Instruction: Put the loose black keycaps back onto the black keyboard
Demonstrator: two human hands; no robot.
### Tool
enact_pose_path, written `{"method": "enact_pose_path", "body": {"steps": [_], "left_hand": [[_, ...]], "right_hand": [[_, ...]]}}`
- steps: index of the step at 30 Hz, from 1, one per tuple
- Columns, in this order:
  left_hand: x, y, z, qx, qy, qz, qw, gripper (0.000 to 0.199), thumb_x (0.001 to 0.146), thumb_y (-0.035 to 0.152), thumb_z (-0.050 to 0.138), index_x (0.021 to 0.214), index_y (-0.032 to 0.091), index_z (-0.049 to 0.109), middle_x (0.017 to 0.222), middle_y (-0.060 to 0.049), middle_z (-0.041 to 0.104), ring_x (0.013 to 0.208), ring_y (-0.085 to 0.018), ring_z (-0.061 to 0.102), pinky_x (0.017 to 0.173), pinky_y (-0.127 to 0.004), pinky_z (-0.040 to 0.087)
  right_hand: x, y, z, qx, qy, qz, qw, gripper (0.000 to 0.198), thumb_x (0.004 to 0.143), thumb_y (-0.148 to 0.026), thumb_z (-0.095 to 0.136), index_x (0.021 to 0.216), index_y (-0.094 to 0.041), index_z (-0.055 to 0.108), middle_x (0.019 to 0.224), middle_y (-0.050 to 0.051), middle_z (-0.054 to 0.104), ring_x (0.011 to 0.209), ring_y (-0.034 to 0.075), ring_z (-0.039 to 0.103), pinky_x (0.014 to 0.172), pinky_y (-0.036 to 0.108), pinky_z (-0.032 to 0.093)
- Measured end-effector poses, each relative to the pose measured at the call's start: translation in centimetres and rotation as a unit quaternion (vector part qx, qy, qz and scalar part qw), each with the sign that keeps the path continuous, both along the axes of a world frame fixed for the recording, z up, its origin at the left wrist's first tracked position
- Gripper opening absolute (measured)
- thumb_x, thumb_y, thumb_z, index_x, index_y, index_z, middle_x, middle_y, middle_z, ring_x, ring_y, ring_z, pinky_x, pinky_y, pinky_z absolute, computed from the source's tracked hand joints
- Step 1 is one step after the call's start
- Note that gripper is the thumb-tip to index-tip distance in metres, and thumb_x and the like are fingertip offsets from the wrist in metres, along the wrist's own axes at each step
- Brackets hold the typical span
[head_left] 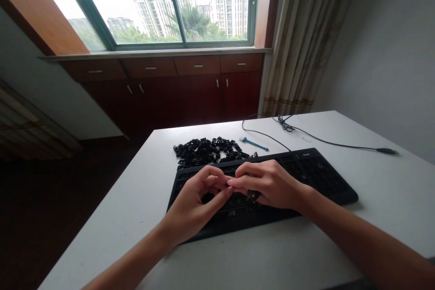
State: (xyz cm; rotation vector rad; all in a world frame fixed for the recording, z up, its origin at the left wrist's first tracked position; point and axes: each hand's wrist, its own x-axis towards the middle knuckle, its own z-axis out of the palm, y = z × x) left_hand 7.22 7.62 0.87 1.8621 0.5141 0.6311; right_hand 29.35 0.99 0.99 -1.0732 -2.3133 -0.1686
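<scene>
A black keyboard lies on the white table, its keycaps off over much of the part I can see. Above its left half my left hand is closed, thumb and fingers pinched together. My right hand meets it there, its fingertips pressed against the left ones. Whatever sits between the fingertips is too small and hidden to name. A small dark piece shows beneath the curled fingers of my right hand. Just behind the keyboard is a heap of loose black keycaps.
A blue stick-like tool lies behind the keyboard, right of the heap. A thin bent wire rests farther right. The keyboard's black cable runs coiled across the back of the white table to a plug.
</scene>
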Motion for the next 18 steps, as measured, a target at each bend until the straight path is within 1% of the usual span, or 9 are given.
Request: {"method": "enact_pose_path", "body": {"steps": [1, 2, 3, 6, 8, 11, 14, 16, 18], "left_hand": [[-0.1, 0.0, -0.1, 0.009, 0.006, 0.001, 1.000, 0.015, 0.094, 0.030, 0.059, 0.102, 0.020, 0.050, 0.097, -0.004, 0.072, 0.088, -0.015, 0.069, 0.078, -0.028, 0.056], [-0.1, 0.0, -0.1, 0.034, 0.017, 0.008, 0.999, 0.015, 0.095, 0.030, 0.058, 0.103, 0.020, 0.051, 0.098, -0.004, 0.072, 0.087, -0.015, 0.068, 0.077, -0.028, 0.056], [-0.2, 0.0, -0.2, 0.074, 0.033, 0.021, 0.996, 0.015, 0.094, 0.029, 0.058, 0.105, 0.021, 0.052, 0.100, -0.004, 0.071, 0.085, -0.015, 0.068, 0.075, -0.027, 0.056], [-0.4, -0.2, -0.6, 0.226, 0.083, 0.055, 0.969, 0.022, 0.092, 0.026, 0.060, 0.112, 0.024, 0.054, 0.106, -0.003, 0.069, 0.085, -0.015, 0.065, 0.076, -0.028, 0.055], [-0.5, -0.2, -0.9, 0.289, 0.100, 0.056, 0.950, 0.028, 0.091, 0.025, 0.060, 0.118, 0.026, 0.053, 0.112, -0.002, 0.068, 0.090, -0.016, 0.065, 0.083, -0.030, 0.054], [-0.6, 0.0, -1.1, 0.337, 0.101, 0.042, 0.935, 0.031, 0.092, 0.024, 0.059, 0.122, 0.026, 0.051, 0.116, -0.003, 0.067, 0.099, -0.017, 0.064, 0.087, -0.031, 0.054], [-0.7, 0.2, -1.1, 0.373, 0.092, 0.021, 0.923, 0.026, 0.093, 0.021, 0.057, 0.118, 0.023, 0.053, 0.118, -0.005, 0.066, 0.105, -0.018, 0.064, 0.091, -0.033, 0.054], [-0.7, 0.2, -1.0, 0.393, 0.089, 0.007, 0.915, 0.020, 0.093, 0.019, 0.056, 0.113, 0.022, 0.055, 0.117, -0.004, 0.066, 0.105, -0.018, 0.063, 0.091, -0.034, 0.053], [-0.8, 0.1, -0.9, 0.410, 0.089, -0.003, 0.908, 0.016, 0.093, 0.018, 0.056, 0.109, 0.022, 0.057, 0.116, -0.004, 0.066, 0.103, -0.018, 0.063, 0.089, -0.034, 0.053]], "right_hand": [[0.0, 0.0, 0.0, 0.004, -0.004, -0.003, 1.000, 0.024, 0.092, -0.018, 0.052, 0.112, -0.022, 0.064, 0.103, 0.004, 0.069, 0.073, 0.010, 0.062, 0.061, 0.024, 0.043], [0.0, 0.0, 0.0, 0.005, -0.006, -0.004, 1.000, 0.025, 0.091, -0.016, 0.051, 0.112, -0.022, 0.064, 0.104, 0.004, 0.069, 0.075, 0.011, 0.063, 0.061, 0.024, 0.043], [0.0, 0.0, -0.1, 0.002, -0.005, -0.002, 1.000, 0.026, 0.091, -0.015, 0.051, 0.112, -0.022, 0.064, 0.105, 0.004, 0.070, 0.077, 0.011, 0.064, 0.061, 0.024, 0.044], [0.3, 0.2, -0.3, -0.010, -0.002, 0.011, 1.000, 0.029, 0.088, -0.011, 0.051, 0.112, -0.021, 0.063, 0.108, 0.004, 0.071, 0.083, 0.013, 0.067, 0.065, 0.024, 0.047], [0.6, 0.3, -0.4, -0.018, -0.009, 0.014, 1.000, 0.030, 0.086, -0.008, 0.052, 0.112, -0.020, 0.062, 0.108, 0.003, 0.072, 0.085, 0.014, 0.068, 0.068, 0.024, 0.049], [1.2, 0.3, 0.0, -0.022, -0.036, 0.001, 0.999, 0.035, 0.084, -0.004, 0.052, 0.114, -0.020, 0.062, 0.108, 0.003, 0.073, 0.085, 0.015, 0.069, 0.071, 0.026, 0.052], [2.1, -0.5, 1.0, 0.003, -0.076, -0.025, 0.997, 0.035, 0.086, -0.003, 0.050, 0.114, -0.020, 0.063, 0.107, 0.003, 0.074, 0.086, 0.016, 0.070, 0.072, 0.027, 0.053], [3.3, -1.9, 1.6, 0.012, -0.091, -0.052, 0.994, 0.037, 0.086, -0.002, 0.050, 0.115, -0.021, 0.063, 0.110, 0.004, 0.073, 0.089, 0.017, 0.070, 0.074, 0.028, 0.054], [5.2, -4.0, 1.9, -0.007, -0.085, -0.086, 0.993, 0.041, 0.084, -0.001, 0.052, 0.118, -0.022, 0.063, 0.117, 0.005, 0.071, 0.098, 0.018, 0.069, 0.078, 0.029, 0.055]]}}
